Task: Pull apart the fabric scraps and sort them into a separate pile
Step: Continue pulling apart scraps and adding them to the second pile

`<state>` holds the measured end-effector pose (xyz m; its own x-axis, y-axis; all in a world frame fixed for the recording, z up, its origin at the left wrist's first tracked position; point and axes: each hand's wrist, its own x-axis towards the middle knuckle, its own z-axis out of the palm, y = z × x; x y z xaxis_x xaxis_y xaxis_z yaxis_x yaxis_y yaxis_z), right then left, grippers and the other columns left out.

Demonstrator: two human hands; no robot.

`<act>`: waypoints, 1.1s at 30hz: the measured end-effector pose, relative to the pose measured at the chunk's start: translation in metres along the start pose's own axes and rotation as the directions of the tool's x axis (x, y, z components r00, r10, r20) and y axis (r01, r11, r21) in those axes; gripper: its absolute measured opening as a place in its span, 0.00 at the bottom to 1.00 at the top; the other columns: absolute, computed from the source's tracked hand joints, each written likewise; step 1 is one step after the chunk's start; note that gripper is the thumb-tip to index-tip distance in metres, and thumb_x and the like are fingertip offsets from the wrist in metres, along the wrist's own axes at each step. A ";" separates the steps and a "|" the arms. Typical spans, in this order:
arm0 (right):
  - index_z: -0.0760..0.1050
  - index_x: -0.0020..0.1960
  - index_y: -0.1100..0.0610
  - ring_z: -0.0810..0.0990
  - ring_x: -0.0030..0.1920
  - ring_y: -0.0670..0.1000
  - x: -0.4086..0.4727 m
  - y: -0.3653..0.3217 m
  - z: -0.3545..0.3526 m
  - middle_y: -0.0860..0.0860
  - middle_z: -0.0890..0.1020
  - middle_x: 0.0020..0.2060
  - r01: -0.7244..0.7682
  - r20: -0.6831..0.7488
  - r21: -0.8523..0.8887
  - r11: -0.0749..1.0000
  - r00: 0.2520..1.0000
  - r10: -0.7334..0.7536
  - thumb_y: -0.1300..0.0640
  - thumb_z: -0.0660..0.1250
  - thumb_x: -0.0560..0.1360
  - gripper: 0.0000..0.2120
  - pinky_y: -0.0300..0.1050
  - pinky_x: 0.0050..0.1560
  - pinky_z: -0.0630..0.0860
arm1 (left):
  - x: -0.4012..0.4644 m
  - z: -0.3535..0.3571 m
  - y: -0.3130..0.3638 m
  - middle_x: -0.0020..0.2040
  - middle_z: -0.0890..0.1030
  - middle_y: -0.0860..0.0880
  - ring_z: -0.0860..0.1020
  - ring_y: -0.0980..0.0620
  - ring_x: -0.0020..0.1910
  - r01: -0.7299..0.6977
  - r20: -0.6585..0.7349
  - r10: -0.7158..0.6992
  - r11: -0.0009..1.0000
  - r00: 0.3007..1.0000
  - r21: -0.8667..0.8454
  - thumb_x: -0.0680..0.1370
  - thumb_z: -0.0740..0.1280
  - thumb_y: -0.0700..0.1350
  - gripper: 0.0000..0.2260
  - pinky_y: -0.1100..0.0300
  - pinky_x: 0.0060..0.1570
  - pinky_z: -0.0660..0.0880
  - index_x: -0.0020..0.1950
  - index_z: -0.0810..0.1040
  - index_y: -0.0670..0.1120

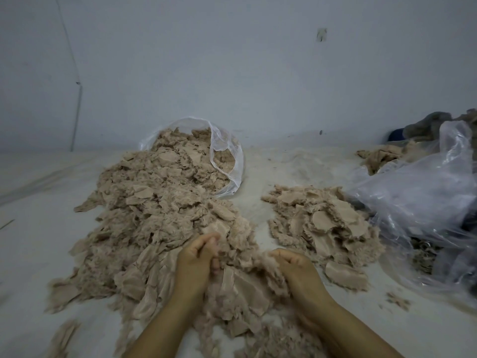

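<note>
Head view: the left hand [197, 257] and right hand [294, 267] each grip fluffy fabric scraps [240, 277] at the near edge of the large pile [154, 215]. Scraps look light, soft, clingy; pinch at edges. The sorted pile [322, 223] lies right. The far clear bag [227, 161] spills scraps; the right bag [418, 197] holds unclear contents.

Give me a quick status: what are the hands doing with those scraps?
Left hand and right hand both grip beige scraps at the big pile's near edge. Sorted pile lies apart on the right. Nothing in the way.
</note>
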<state>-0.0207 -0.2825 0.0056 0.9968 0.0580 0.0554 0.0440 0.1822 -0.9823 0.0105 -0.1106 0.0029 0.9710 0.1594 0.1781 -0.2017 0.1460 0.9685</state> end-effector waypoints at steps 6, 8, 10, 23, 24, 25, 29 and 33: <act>0.80 0.30 0.54 0.69 0.26 0.45 -0.001 0.010 0.003 0.49 0.76 0.24 0.065 0.062 -0.311 0.948 0.997 -0.048 0.57 0.71 0.73 0.13 0.40 0.31 0.66 | -0.013 0.018 -0.001 0.28 0.78 0.54 0.75 0.59 0.28 -0.128 0.279 0.042 0.947 0.959 0.295 0.76 0.67 0.41 0.12 0.68 0.30 0.70 0.33 0.81 0.50; 0.80 0.33 0.56 0.69 0.25 0.49 0.001 0.003 -0.002 0.52 0.75 0.23 0.003 -0.020 -0.179 0.984 1.000 -0.007 0.54 0.72 0.72 0.10 0.44 0.31 0.65 | -0.007 0.008 0.000 0.24 0.72 0.51 0.69 0.56 0.23 -0.045 0.148 0.008 0.968 0.989 0.248 0.77 0.65 0.40 0.12 0.65 0.25 0.66 0.34 0.80 0.46; 0.81 0.41 0.60 0.74 0.27 0.51 0.008 -0.011 -0.014 0.54 0.77 0.27 0.042 -0.183 0.080 0.996 0.983 -0.027 0.51 0.69 0.72 0.11 0.45 0.31 0.70 | -0.002 0.001 0.002 0.24 0.72 0.49 0.68 0.55 0.22 -0.028 0.166 -0.010 0.975 0.986 0.219 0.78 0.64 0.40 0.12 0.64 0.23 0.67 0.35 0.79 0.42; 0.81 0.44 0.57 0.75 0.29 0.45 0.006 0.012 -0.009 0.51 0.81 0.32 -0.080 0.115 -0.170 0.982 0.988 0.101 0.58 0.72 0.72 0.02 0.36 0.30 0.72 | -0.007 -0.006 -0.004 0.42 0.81 0.56 0.79 0.62 0.45 -0.340 0.728 -0.162 0.803 0.666 0.490 0.70 0.74 0.40 0.09 0.68 0.51 0.72 0.40 0.83 0.55; 0.81 0.45 0.55 0.76 0.31 0.43 0.004 0.013 -0.009 0.49 0.81 0.34 -0.055 0.166 -0.259 0.964 0.981 0.100 0.58 0.75 0.70 0.05 0.35 0.33 0.72 | -0.005 -0.005 -0.007 0.40 0.81 0.54 0.78 0.63 0.43 -0.335 0.689 -0.114 0.809 0.716 0.482 0.71 0.73 0.37 0.09 0.68 0.49 0.71 0.39 0.83 0.52; 0.80 0.47 0.52 0.75 0.32 0.40 0.004 0.013 -0.009 0.46 0.80 0.36 -0.014 0.199 -0.387 0.922 0.975 0.098 0.56 0.77 0.68 0.10 0.33 0.35 0.72 | -0.003 -0.004 -0.009 0.40 0.80 0.53 0.77 0.63 0.42 -0.321 0.634 -0.067 0.819 0.770 0.476 0.71 0.71 0.35 0.11 0.68 0.47 0.71 0.38 0.82 0.52; 0.78 0.42 0.47 0.72 0.31 0.35 0.005 0.013 -0.011 0.43 0.78 0.36 0.112 0.179 -0.726 0.679 0.983 0.030 0.55 0.75 0.70 0.07 0.28 0.36 0.69 | 0.000 -0.006 -0.010 0.43 0.80 0.52 0.77 0.63 0.43 -0.252 0.460 0.014 0.851 0.888 0.460 0.73 0.69 0.35 0.12 0.72 0.46 0.71 0.41 0.80 0.53; 0.75 0.39 0.49 0.72 0.33 0.38 0.005 0.013 -0.012 0.45 0.77 0.38 0.156 0.115 -0.725 0.671 0.988 -0.105 0.58 0.68 0.75 0.08 0.31 0.38 0.69 | 0.002 -0.010 -0.014 0.50 0.79 0.56 0.76 0.66 0.48 -0.319 0.527 -0.021 0.776 0.849 0.544 0.74 0.70 0.41 0.12 0.74 0.49 0.70 0.52 0.78 0.56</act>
<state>-0.0144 -0.2918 -0.0093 0.9722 0.1516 0.1782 0.2335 -0.5806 -0.7800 0.0141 -0.1021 -0.0116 0.8967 -0.3826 0.2225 -0.3960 -0.4691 0.7894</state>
